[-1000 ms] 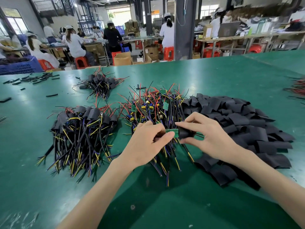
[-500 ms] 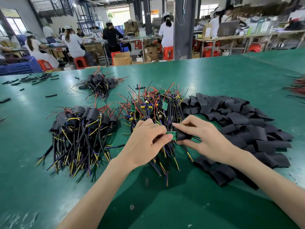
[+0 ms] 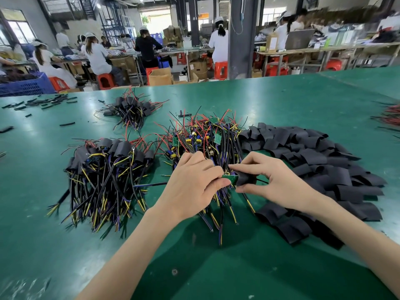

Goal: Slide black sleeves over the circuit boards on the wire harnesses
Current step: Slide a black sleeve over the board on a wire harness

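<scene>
My left hand point(image 3: 192, 185) pinches a small green circuit board point(image 3: 230, 178) on a wire harness. My right hand point(image 3: 277, 180) pinches a black sleeve point(image 3: 245, 178) whose open end sits over the board's right end. Both hands hover just in front of the middle heap of bare harnesses point(image 3: 207, 139) with green boards and red, black and yellow wires. A wide pile of loose black sleeves point(image 3: 313, 161) lies to the right. On the left lies a pile of sleeved harnesses point(image 3: 108, 169).
A smaller bundle of sleeved harnesses point(image 3: 129, 109) lies farther back. Loose black tube pieces point(image 3: 43, 102) are scattered at the far left. Red wires point(image 3: 391, 118) show at the right edge. The green table point(image 3: 281, 100) stretches ahead; seated workers and benches stand beyond it.
The green board shows less than before; the black sleeve has slid a little leftward over it. Both hands stay in nearly the same place.
</scene>
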